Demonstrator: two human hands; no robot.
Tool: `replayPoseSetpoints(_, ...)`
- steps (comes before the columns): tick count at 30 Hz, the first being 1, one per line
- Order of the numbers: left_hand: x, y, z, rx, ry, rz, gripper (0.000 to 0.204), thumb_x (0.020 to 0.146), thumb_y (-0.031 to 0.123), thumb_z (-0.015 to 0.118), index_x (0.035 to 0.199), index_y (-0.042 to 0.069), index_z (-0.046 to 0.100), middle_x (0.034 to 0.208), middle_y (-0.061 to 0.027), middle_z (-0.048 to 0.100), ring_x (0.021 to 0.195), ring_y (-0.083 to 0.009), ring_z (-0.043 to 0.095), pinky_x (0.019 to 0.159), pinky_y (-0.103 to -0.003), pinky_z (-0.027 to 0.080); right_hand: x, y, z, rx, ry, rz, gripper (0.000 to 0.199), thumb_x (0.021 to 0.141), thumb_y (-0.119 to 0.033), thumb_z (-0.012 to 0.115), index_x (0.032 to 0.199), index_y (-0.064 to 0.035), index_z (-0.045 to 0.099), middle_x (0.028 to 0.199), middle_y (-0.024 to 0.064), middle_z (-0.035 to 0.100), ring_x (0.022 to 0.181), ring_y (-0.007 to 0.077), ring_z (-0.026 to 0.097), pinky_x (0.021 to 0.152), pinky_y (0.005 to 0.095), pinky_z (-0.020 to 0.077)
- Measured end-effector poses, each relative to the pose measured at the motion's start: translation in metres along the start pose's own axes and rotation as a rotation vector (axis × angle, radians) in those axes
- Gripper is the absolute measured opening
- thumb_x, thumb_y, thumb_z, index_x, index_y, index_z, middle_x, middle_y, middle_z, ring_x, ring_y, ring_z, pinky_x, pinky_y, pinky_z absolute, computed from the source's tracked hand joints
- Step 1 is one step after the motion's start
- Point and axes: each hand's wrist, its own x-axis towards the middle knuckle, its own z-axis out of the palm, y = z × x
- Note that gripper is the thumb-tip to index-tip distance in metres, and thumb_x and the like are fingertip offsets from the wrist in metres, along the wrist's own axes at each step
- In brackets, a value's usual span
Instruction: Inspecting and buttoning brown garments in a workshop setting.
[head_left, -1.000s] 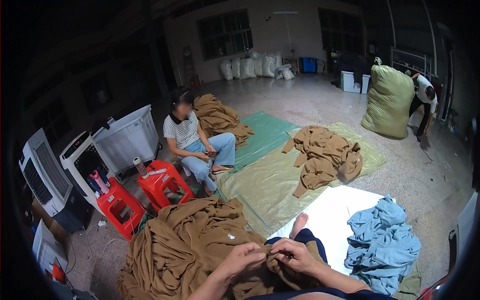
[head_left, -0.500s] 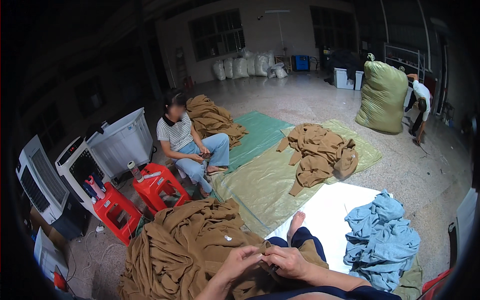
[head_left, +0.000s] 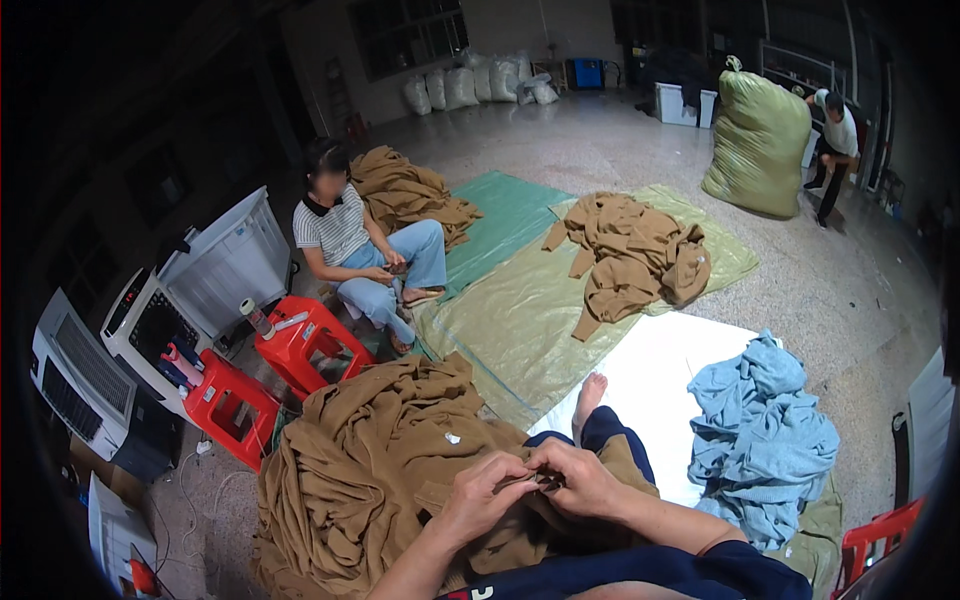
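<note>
- The left hand [head_left: 488,492] had its grip closed, thumb and fingers pinching a brown knitted cloth [head_left: 515,538] in the wearer's lap.
- The right hand [head_left: 585,482] was just beside it, its fingertips likewise pinched on the cloth; whether this grip enclosed anything more could not be told.
- A large, rumpled heap of brown knitwear [head_left: 380,450] lay to the left, near the left hand.
- A bare foot [head_left: 590,390] rested on a smooth white sheet [head_left: 660,370], with a crumpled heap of light-blue knitwear [head_left: 765,440] to its right.
- Farther forward, a smaller pile of brown garments [head_left: 640,255] lay on a yellow-green plastic sheet [head_left: 510,320].
- A co-worker in a striped top [head_left: 340,235] sat on the left, behind two red plastic stools [head_left: 310,335].
- At the far right, a person in a white top [head_left: 838,130] stooped beside a bulging, tied olive-green sack [head_left: 760,145].
</note>
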Motion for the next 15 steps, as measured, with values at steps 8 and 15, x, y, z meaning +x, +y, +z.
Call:
replayPoseSetpoints(8,0.009,-0.005,0.002,0.104,-0.017,0.295,0.016,0.075,0.002,0.076,0.085,0.003,0.063,0.082,-0.0102,0.063,0.069,-0.0251,0.061,0.059,-0.032,0.047,-0.002,-0.006,-0.009,0.037,0.025,0.091,0.02,0.074,0.003,0.071,0.087,-0.0017,0.057,0.076,0.0106,0.057,0.068,0.0221,0.06,0.06,0.0321,0.0483)
replayPoseSetpoints(15,0.019,-0.02,0.026,0.436,0.272,0.634,0.026,0.071,-0.013,0.068,0.091,-0.002,0.054,0.079,-0.0167,0.06,0.062,-0.03,0.058,0.054,-0.035,0.048,0.008,-0.003,0.0,-0.19,0.373,-0.134,0.022,0.064,0.009,0.062,0.081,-0.0026,0.052,0.075,0.0122,0.054,0.067,0.0302,0.058,0.057,0.0364,0.0468)
